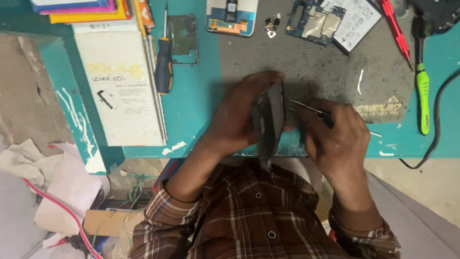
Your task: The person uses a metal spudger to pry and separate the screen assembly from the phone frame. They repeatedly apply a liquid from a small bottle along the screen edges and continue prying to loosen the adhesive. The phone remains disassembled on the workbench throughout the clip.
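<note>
Left hand (235,120) gripping dark phone body (268,122) on edge; right hand (335,139) pinching thin metal tweezers (306,108) against it. Stiff, light, probably fragile: best held by its edges.

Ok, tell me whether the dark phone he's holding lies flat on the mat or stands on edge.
On edge: the phone shows its thin side, gripped by the left hand.

mat (311,67): on the table (201,120), under both hands
phone (268,120): on edge between left hand (235,120) and right hand (335,139)
tweezers (311,110): in right hand, tip by the phone
screwdriver (164,67): left of mat
circuit board (311,21): far edge of mat
</note>
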Action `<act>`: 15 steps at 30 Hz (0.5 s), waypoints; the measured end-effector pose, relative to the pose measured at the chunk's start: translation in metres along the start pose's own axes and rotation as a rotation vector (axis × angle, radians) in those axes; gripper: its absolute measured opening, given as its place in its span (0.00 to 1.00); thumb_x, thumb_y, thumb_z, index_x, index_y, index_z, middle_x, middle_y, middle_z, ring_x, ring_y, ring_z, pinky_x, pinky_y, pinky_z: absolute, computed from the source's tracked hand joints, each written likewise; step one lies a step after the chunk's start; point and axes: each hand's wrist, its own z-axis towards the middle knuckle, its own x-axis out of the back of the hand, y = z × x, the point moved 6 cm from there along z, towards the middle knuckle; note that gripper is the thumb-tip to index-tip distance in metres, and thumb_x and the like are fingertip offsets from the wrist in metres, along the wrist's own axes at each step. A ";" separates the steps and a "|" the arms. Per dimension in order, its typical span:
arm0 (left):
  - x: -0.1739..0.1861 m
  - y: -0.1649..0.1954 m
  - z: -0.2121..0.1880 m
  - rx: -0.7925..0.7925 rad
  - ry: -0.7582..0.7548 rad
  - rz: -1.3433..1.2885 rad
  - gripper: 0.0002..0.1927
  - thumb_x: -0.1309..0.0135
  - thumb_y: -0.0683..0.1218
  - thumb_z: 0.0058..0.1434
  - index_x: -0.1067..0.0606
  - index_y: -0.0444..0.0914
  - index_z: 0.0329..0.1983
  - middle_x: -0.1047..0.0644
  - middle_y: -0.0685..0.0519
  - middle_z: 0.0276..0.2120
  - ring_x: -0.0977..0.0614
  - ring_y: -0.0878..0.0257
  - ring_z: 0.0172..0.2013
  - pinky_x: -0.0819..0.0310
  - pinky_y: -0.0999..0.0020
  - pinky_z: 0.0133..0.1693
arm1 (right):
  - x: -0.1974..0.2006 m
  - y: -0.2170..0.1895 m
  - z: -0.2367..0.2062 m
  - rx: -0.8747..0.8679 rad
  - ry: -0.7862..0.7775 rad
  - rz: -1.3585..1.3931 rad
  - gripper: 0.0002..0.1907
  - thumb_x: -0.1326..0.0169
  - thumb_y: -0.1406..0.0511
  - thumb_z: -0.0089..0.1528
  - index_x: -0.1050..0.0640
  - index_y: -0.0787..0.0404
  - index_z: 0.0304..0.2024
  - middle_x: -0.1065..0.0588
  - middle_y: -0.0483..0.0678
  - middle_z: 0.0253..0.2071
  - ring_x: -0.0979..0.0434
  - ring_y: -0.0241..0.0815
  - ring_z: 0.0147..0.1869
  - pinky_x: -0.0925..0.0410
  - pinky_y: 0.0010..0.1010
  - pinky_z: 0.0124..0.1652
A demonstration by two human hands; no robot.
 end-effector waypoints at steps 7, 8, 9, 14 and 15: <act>-0.002 0.007 0.002 -0.108 0.048 -0.033 0.42 0.25 0.53 0.57 0.35 0.38 0.68 0.28 0.48 0.63 0.25 0.51 0.65 0.27 0.60 0.65 | 0.008 -0.001 0.003 -0.012 0.014 0.054 0.18 0.38 0.72 0.55 0.16 0.59 0.48 0.25 0.50 0.48 0.25 0.51 0.46 0.31 0.42 0.43; -0.001 0.007 0.003 -0.114 0.049 -0.028 0.43 0.24 0.53 0.56 0.35 0.38 0.68 0.28 0.48 0.63 0.24 0.51 0.65 0.27 0.60 0.65 | 0.008 -0.002 0.004 -0.013 0.017 0.059 0.18 0.38 0.71 0.55 0.16 0.59 0.48 0.25 0.50 0.48 0.25 0.51 0.46 0.31 0.42 0.43; -0.001 0.008 0.002 -0.119 0.050 -0.024 0.43 0.24 0.52 0.56 0.35 0.38 0.68 0.27 0.48 0.62 0.24 0.50 0.64 0.27 0.60 0.64 | 0.009 -0.002 0.003 -0.014 0.018 0.064 0.18 0.38 0.71 0.55 0.16 0.58 0.49 0.25 0.50 0.48 0.25 0.51 0.47 0.31 0.41 0.44; -0.001 0.009 0.004 -0.104 0.055 -0.024 0.43 0.23 0.52 0.54 0.34 0.38 0.67 0.27 0.48 0.64 0.23 0.51 0.62 0.26 0.61 0.62 | 0.010 -0.002 0.003 -0.020 0.021 0.066 0.19 0.38 0.72 0.55 0.16 0.59 0.49 0.25 0.50 0.48 0.25 0.51 0.47 0.31 0.41 0.44; -0.001 0.010 0.004 -0.105 0.056 -0.036 0.43 0.23 0.52 0.54 0.34 0.38 0.67 0.27 0.48 0.64 0.23 0.51 0.62 0.26 0.61 0.62 | 0.011 -0.002 0.003 -0.021 0.020 0.059 0.19 0.38 0.72 0.54 0.16 0.59 0.49 0.25 0.50 0.48 0.25 0.51 0.46 0.31 0.41 0.43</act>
